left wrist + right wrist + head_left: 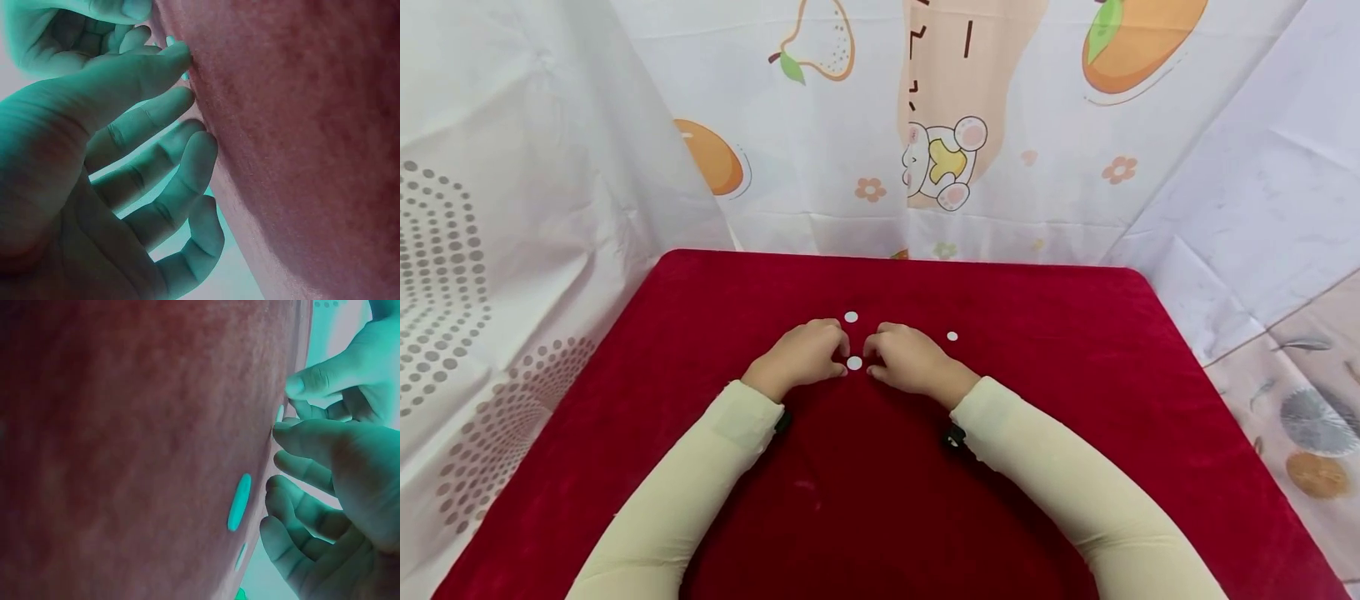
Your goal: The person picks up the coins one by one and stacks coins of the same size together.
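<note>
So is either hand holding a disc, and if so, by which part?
Nothing held, as far as shown. One disc lies between left hand and right hand; whether fingertips touch its edge can't be told.

On the surface [1052, 325], the near disc [854, 363] lies between the left hand [805, 352] and the right hand [912, 358]. Almost straight behind it, past the gap between the hands, lies the far disc [851, 317]. The right disc [952, 336] lies behind the right hand, right of the other two. A curtain [820, 150] hangs behind the surface.
</note>
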Demonstrator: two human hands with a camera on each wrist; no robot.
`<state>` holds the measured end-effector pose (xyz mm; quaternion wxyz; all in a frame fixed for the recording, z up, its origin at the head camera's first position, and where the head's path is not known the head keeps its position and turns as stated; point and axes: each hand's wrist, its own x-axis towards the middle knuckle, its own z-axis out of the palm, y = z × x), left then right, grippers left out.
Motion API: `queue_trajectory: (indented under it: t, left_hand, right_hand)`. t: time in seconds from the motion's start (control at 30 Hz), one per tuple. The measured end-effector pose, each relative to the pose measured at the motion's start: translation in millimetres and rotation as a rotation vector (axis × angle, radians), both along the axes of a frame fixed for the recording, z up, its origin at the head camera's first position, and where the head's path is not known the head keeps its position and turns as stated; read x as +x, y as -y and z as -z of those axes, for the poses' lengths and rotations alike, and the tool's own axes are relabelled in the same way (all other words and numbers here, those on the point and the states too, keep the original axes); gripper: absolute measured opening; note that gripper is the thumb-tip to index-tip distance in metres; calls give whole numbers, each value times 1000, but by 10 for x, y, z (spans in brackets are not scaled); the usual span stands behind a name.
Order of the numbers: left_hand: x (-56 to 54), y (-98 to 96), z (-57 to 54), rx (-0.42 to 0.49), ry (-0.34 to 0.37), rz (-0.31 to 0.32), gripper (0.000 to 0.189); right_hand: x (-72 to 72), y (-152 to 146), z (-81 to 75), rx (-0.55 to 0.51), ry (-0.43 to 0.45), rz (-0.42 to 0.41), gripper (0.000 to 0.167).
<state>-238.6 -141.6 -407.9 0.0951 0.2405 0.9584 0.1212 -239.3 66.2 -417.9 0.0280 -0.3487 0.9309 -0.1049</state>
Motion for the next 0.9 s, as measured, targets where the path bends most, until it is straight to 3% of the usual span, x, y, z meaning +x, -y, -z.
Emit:
queue_trajectory:
  t: [0.9]
  left_hand:
    - [-15, -59, 0, -10, -9, 8, 10]
  right_hand:
    - [-48, 83, 34, -43, 40, 39, 11]
